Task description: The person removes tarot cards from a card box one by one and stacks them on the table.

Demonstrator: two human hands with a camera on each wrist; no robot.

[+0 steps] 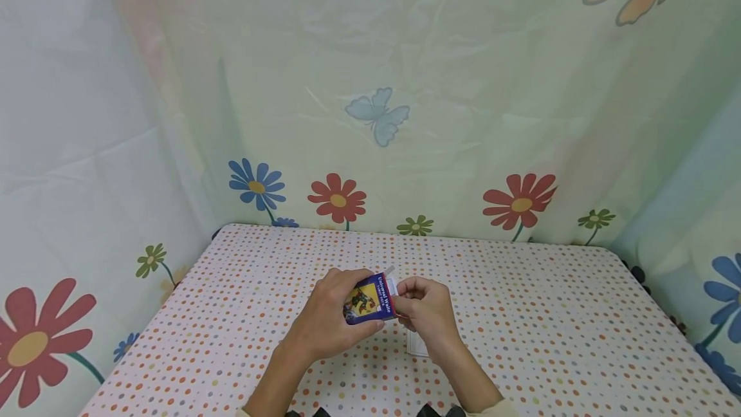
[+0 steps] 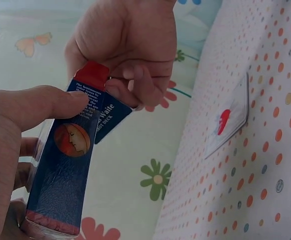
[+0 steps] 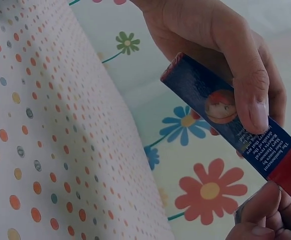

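Observation:
My left hand (image 1: 332,314) grips a dark blue tarot card box (image 1: 363,301), printed "Universal Waite Tarot Deck", tilted above the table. Its thumb presses the narrow side of the box, which bears a round face picture (image 2: 72,140). At the box's opened end, the fingertips of my right hand (image 1: 425,311) pinch a dark blue lid flap (image 2: 113,117) with lettering. A red side tab (image 2: 92,75) sticks out there. Something whitish shows at the opening; I cannot tell what. White-bordered cards (image 1: 415,344) lie on the table, partly hidden below the right hand.
A dotted cloth covers the table (image 1: 550,327). Curtains (image 1: 440,159) printed with flowers and butterflies stand behind it and at both sides. Seen from the left wrist, the cards on the table (image 2: 230,117) carry a red mark.

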